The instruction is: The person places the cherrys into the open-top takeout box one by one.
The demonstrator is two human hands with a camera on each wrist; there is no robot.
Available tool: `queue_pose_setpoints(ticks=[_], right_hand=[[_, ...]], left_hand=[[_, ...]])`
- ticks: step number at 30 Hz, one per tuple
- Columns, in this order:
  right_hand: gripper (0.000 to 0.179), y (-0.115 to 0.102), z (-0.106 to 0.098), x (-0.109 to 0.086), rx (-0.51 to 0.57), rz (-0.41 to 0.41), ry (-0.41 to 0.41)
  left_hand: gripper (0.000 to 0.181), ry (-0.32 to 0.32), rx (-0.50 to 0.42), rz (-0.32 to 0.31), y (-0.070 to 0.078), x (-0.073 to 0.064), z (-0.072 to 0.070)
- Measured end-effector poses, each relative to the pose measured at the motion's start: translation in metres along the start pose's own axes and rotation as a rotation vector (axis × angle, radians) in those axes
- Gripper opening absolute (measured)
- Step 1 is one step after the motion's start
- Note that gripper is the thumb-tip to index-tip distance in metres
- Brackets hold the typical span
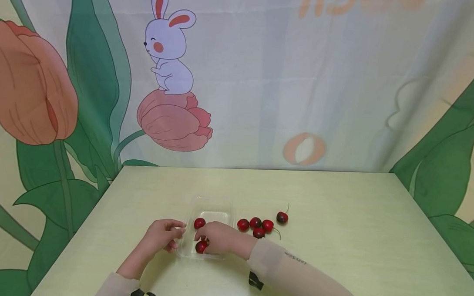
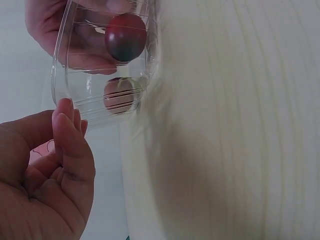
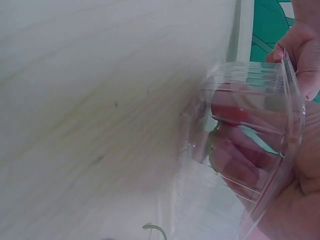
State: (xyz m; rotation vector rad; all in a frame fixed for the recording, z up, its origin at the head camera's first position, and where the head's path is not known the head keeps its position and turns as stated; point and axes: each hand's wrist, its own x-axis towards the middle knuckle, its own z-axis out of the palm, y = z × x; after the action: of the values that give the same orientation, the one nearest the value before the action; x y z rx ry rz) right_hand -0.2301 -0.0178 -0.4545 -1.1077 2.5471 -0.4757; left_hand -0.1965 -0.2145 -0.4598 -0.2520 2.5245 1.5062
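A clear plastic box (image 1: 182, 249) stands on the table in front of the person. The left hand (image 1: 162, 237) is at its left side, thumb and fingertips pinching the rim, as the left wrist view shows. Inside the box, the right hand (image 1: 218, 238) reaches down with curled fingers round a dark red cherry (image 1: 201, 247) near the front. A second cherry (image 1: 199, 223) lies farther back in the box. In the right wrist view, a green stem (image 3: 214, 150) shows beside the fingers through the plastic wall.
Just right of the box several loose cherries (image 1: 243, 225) lie close together, one with a curved stem. Another cherry (image 1: 282, 217) with an upright stem sits farther right. The pale wooden table (image 1: 344, 221) ends at a printed cloth backdrop (image 1: 254, 100).
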Motion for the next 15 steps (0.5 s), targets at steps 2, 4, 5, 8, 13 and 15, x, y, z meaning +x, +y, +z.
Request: queue_pose_setpoints(ticks=[2,4,5,8,13,15], right_hand=[[0.029,-0.0003,0.0001,0.0003,0.002,0.004,-0.004],[0.028,-0.0007,-0.0001,0.0006,0.002,0.008,-0.006],[0.028,-0.0010,-0.0002,0.0007,0.005,0.010,-0.008],[0.027,-0.0014,-0.0005,0.0011,0.008,0.014,-0.010],[0.027,-0.0029,-0.0029,-0.0003,0.011,0.017,-0.009],[0.027,-0.0037,-0.0041,-0.0016,0.011,0.017,-0.009]], left_hand=[[0.029,-0.002,-0.001,0.000,-0.0003,0.0001,0.0000],[0.030,-0.003,0.000,0.001,-0.0008,0.0006,-0.0001],[0.030,-0.005,-0.001,0.002,-0.0010,0.0007,-0.0002],[0.030,-0.007,0.002,0.004,-0.0013,0.0009,-0.0002],[0.029,-0.003,0.004,0.001,0.0000,0.0005,-0.0002],[0.029,-0.001,0.004,0.001,0.0001,0.0005,0.0000]])
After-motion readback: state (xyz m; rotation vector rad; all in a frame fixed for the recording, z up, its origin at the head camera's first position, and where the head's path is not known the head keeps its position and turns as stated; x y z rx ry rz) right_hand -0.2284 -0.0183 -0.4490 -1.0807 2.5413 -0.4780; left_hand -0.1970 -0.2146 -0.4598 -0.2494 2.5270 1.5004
